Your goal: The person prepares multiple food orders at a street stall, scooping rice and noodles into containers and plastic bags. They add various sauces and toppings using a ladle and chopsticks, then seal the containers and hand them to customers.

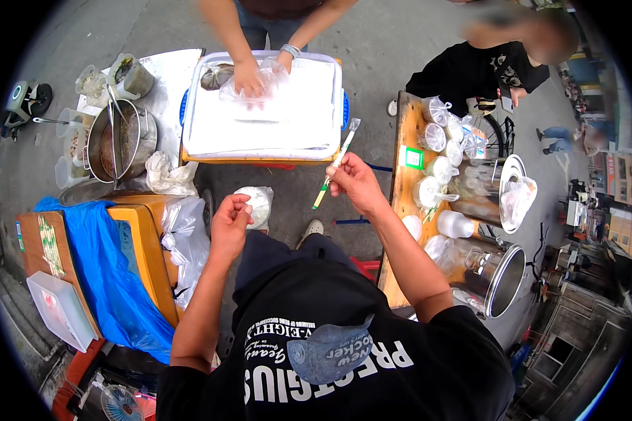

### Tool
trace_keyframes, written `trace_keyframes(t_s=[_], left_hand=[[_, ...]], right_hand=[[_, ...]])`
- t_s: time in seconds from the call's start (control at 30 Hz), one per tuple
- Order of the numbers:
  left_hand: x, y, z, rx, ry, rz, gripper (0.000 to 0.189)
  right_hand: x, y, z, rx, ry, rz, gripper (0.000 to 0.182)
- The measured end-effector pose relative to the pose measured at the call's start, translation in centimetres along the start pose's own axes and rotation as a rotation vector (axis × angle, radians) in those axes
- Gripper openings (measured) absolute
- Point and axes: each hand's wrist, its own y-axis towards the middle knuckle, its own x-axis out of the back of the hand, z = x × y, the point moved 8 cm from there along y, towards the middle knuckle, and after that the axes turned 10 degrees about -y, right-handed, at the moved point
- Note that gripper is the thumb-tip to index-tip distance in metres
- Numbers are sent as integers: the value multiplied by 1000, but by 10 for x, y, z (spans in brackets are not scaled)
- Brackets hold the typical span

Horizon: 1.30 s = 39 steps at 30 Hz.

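My right hand (pixel 354 181) pinches a pair of chopsticks in a clear-and-green wrapper (pixel 335 164) between thumb and fingers, held slanting. My left hand (pixel 233 221) is raised with its fingers curled, and from it a round lidded tub in a clear plastic bag (pixel 258 206) appears to hang; its grip on the bag is partly hidden. Past my hands stands a white tub with blue handles, lined with white cloth (pixel 295 139). Another person's hands (pixel 253 81) press on clear plastic inside it, beside a bag of dark food (pixel 217 77).
At left stand a divided metal pot (pixel 147 131), food containers (pixel 131 79), a crumpled cloth (pixel 171 173) and a yellow box (pixel 142 216) under blue plastic (pixel 97 263). A wooden table (pixel 400 210) at right carries bagged cups (pixel 433 137) and steel canisters (pixel 505 284). Someone in black (pixel 453 68) is beyond it.
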Motion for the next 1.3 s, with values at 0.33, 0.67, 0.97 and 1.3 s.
trace_keyframes(t_s=[0.33,0.67,0.97,1.3], left_hand=[[58,29,-22,-24,46,1,16],[78,35,-29,13,69,-3,16],[81,37,-34,18,34,27,16],[62,37,-93,-83,-19,42,18]], right_hand=[[-55,34,26,32,-238,-98,11],[-123,49,119,496,-620,-204,14],[-160,136,170,872,-1154,-362,21],[-138,236,109,473,-1760,-142,20]])
